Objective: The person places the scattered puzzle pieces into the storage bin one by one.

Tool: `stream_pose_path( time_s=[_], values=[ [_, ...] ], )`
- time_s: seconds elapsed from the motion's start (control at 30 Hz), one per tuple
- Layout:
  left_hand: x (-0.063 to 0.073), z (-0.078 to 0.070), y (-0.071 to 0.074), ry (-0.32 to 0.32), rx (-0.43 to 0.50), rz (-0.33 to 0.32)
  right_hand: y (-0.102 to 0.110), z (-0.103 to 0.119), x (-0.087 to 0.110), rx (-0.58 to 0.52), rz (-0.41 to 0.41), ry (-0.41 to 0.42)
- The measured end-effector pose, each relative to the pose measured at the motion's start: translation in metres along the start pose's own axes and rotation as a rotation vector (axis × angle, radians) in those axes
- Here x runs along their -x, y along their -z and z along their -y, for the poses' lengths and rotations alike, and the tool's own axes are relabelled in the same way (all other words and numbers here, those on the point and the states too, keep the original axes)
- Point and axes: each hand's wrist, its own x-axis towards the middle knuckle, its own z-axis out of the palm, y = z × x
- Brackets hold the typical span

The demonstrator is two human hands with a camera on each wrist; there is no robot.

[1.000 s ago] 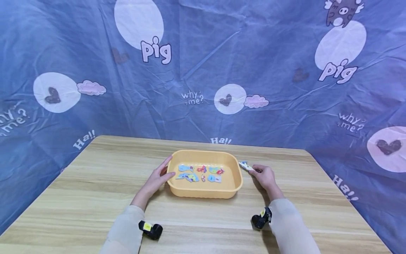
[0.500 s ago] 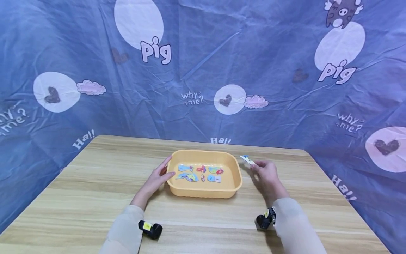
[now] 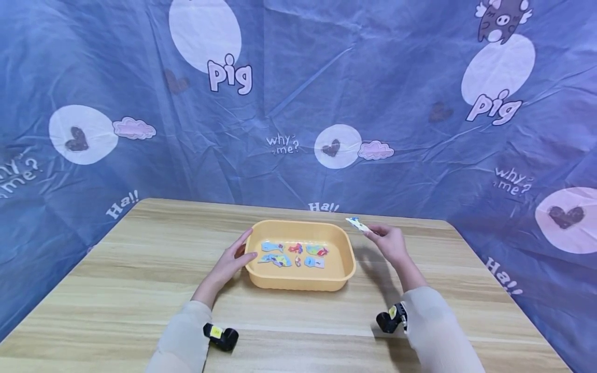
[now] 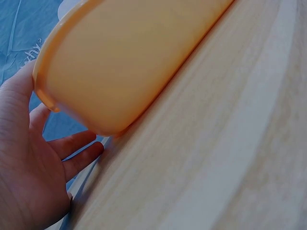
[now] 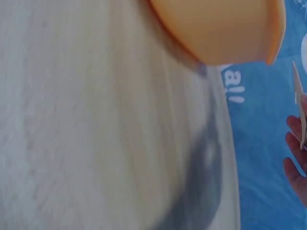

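A yellow-orange plastic tray stands on the wooden table. My left hand holds its left end, thumb over the rim and the other fingers along the outside; in the left wrist view those fingers spread by the outer wall. Up and to the right of the tray, my right hand pinches a flat, irregular puzzle piece with white and blue print. The right wrist view catches this piece edge-on, thin and off the table. Inside the tray lie several printed puzzle pieces, spaced in two rows.
The table ends at a blue printed cloth hanging behind it. A black wrist camera sits on the left forearm, another black camera on the right. The right arm casts a shadow beside the tray.
My right hand has risen from near the tabletop, carrying the puzzle piece upward and slightly away from me. The left hand and the tray have stayed in place.
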Motion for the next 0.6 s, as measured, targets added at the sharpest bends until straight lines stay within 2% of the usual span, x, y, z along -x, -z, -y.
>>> stream_pose_path(
  time_s=[0.6],
  values=[
    [0.001,0.000,-0.001,-0.007,-0.001,0.000,-0.025,0.042,0.003,-0.131,0.058,0.018]
  ],
)
